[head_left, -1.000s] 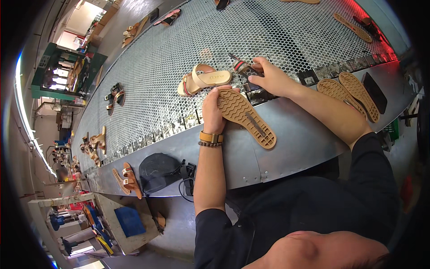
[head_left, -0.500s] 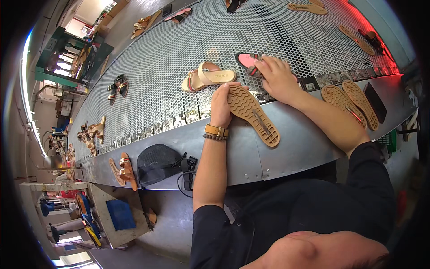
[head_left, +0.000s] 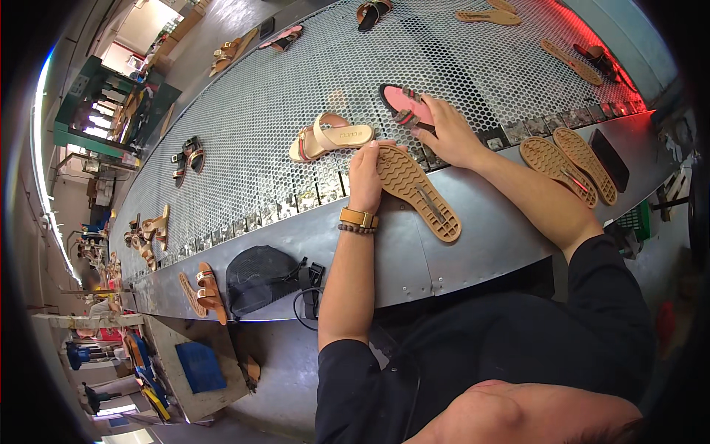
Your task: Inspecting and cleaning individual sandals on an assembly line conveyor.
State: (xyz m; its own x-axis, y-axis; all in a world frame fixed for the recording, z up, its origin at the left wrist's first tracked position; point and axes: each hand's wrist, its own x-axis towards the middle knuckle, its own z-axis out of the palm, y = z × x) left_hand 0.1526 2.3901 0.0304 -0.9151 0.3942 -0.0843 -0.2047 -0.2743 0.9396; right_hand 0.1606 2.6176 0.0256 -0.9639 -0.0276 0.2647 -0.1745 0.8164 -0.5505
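Note:
My left hand (head_left: 363, 177), with a watch on a tan strap and a beaded bracelet at the wrist, grips a tan rubber sole (head_left: 418, 194) by its upper end. The sole's wavy tread faces up, and it lies slanted over the metal ledge. My right hand (head_left: 452, 135) is closed on the heel end of a sandal (head_left: 403, 102) with a pink insole and dark striped straps, at the near side of the mesh belt. Part of that heel is hidden by the fingers. Just left of it, by my left fingertips, a beige strapped sandal (head_left: 347, 136) rests on the mesh.
Two tan soles (head_left: 558, 172) and a flat black object (head_left: 609, 161) lie on the ledge at right. A black mesh bag (head_left: 259, 277) and brown sandals (head_left: 209, 294) sit at its left. More sandals (head_left: 191, 160) are spread over the mesh belt (head_left: 251, 133). Red light glows at the far right.
Footwear on the mesh has shifted left in view. My right hand has slid toward the pink sandal's heel, uncovering more of its insole and straps. The left hand still holds the sole.

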